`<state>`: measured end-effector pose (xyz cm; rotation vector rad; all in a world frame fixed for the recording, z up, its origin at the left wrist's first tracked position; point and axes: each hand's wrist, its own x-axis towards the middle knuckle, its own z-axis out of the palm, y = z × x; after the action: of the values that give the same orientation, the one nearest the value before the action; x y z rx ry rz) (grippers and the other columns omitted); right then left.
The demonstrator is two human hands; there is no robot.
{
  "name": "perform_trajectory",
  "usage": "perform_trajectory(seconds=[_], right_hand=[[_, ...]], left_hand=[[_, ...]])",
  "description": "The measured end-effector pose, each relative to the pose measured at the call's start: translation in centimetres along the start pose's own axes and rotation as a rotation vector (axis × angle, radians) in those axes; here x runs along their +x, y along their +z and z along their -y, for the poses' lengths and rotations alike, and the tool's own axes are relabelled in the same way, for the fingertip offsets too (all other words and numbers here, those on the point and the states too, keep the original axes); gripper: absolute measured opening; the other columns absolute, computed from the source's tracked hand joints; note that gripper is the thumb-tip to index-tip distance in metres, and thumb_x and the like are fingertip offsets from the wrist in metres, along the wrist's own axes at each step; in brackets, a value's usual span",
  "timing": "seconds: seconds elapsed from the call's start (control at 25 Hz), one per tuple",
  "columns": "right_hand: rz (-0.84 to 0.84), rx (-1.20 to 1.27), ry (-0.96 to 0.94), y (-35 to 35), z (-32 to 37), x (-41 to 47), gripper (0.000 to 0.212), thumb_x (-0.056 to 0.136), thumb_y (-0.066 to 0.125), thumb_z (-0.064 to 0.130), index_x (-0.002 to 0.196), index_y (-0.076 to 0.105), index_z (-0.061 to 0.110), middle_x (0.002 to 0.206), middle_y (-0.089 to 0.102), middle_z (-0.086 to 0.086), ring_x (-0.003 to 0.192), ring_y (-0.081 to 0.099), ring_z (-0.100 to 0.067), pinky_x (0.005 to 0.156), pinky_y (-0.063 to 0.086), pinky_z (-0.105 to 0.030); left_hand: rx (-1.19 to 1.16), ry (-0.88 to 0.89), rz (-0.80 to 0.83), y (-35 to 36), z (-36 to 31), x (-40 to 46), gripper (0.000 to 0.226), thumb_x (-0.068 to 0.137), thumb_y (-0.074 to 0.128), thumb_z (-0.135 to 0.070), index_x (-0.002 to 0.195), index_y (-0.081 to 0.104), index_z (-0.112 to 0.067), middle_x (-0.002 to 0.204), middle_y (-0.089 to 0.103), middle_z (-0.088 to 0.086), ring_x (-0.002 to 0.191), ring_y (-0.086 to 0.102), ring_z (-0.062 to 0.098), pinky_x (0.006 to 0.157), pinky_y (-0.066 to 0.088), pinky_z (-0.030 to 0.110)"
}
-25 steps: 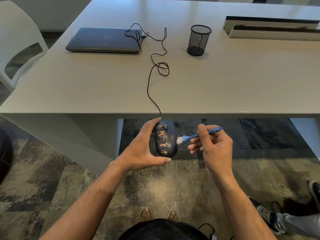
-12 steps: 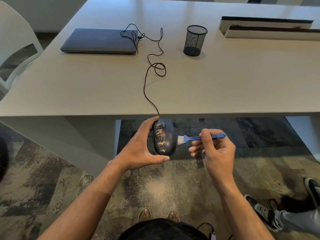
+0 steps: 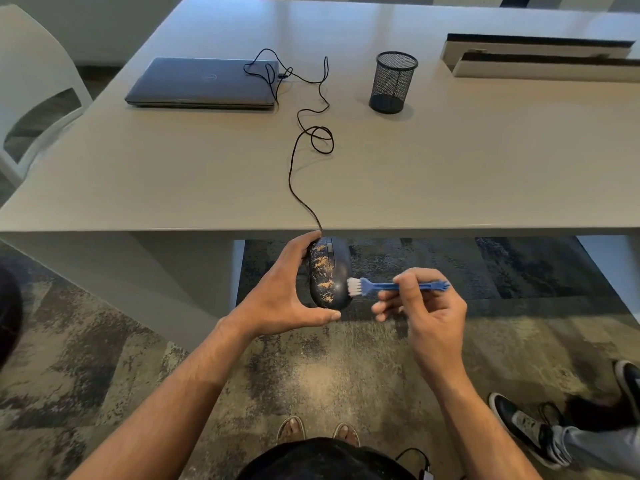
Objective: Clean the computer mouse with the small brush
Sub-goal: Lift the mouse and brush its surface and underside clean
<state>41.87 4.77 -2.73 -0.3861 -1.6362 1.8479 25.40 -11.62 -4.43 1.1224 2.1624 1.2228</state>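
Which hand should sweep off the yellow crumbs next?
The right hand, most likely. It pinches the brush, whose bristles sit at the mouse's right edge, beside the crumbs. The left hand is busy gripping the mouse.

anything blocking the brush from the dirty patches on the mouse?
Nothing visible. The brush, held by the right hand, has its bristles at the right edge of the mouse. The left hand grips the mouse by its ends, leaving the tan debris uncovered.
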Motion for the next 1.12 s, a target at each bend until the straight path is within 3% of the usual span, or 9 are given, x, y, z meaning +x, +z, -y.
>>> perform_trajectory(seconds=[0.12, 0.28, 0.48, 0.72, 0.92, 1.12], right_hand=[[0.057, -0.011, 0.024, 0.6, -0.6, -0.4, 0.014, 0.097, 0.061, 0.026, 0.09, 0.066, 0.016, 0.074, 0.07, -0.02, 0.06, 0.071, -0.028, 0.053, 0.058, -0.032], [-0.068, 0.005, -0.013, -0.6, -0.9, -0.4, 0.013, 0.097, 0.057, 0.018, 0.09, 0.062, 0.008, 0.07, 0.069, -0.015, 0.055, 0.069, -0.027, 0.05, 0.057, -0.033], [0.106, 0.008, 0.001, -0.5, -1.3, -0.8, 0.013, 0.096, 0.059, 0.017, 0.091, 0.064, 0.005, 0.072, 0.07, -0.017, 0.056, 0.07, -0.027, 0.051, 0.058, -0.034], [-0.043, 0.057, 0.033, -1.5, -0.9, 1.3, 0.016, 0.096, 0.057, 0.019, 0.09, 0.062, 0.005, 0.068, 0.068, -0.013, 0.055, 0.067, -0.026, 0.05, 0.057, -0.034], [0.15, 0.084, 0.086, -1.2, -1.1, 0.9, 0.024, 0.095, 0.06, 0.021, 0.088, 0.06, -0.002, 0.064, 0.068, -0.015, 0.05, 0.067, -0.026, 0.047, 0.056, -0.032], [0.098, 0.064, 0.107, -0.7, -1.1, 3.5, 0.02, 0.093, 0.055, 0.018, 0.088, 0.059, -0.001, 0.062, 0.068, -0.011, 0.048, 0.066, -0.022, 0.046, 0.056, -0.031]], left_hand=[[0.007, 0.008, 0.013, 0.1, -0.2, 0.3, 0.119, 0.059, 0.088, -0.051, 0.154, 0.021, -0.028, 0.154, 0.033, -0.008, 0.143, 0.035, 0.006, 0.121, 0.03, 0.033], [0.004, 0.001, 0.008, 0.1, -0.1, 0.2, 0.119, 0.059, 0.089, -0.051, 0.154, 0.021, -0.03, 0.154, 0.033, -0.01, 0.143, 0.034, 0.004, 0.121, 0.03, 0.03], [0.012, 0.016, 0.016, 0.3, -0.2, 0.3, 0.117, 0.06, 0.088, -0.05, 0.154, 0.02, -0.032, 0.154, 0.033, -0.011, 0.142, 0.034, 0.005, 0.121, 0.03, 0.032], [0.019, 0.02, 0.022, 0.3, -0.1, 0.3, 0.117, 0.06, 0.089, -0.05, 0.153, 0.02, -0.033, 0.152, 0.033, -0.011, 0.14, 0.038, 0.006, 0.119, 0.032, 0.032], [0.028, 0.026, 0.032, 0.5, -0.3, 0.2, 0.116, 0.06, 0.088, -0.05, 0.153, 0.02, -0.033, 0.151, 0.034, -0.011, 0.139, 0.037, 0.004, 0.118, 0.031, 0.027], [0.005, 0.035, 0.04, 0.6, -0.3, 0.2, 0.117, 0.061, 0.089, -0.05, 0.153, 0.02, -0.033, 0.151, 0.035, -0.01, 0.14, 0.038, 0.005, 0.118, 0.033, 0.03]])
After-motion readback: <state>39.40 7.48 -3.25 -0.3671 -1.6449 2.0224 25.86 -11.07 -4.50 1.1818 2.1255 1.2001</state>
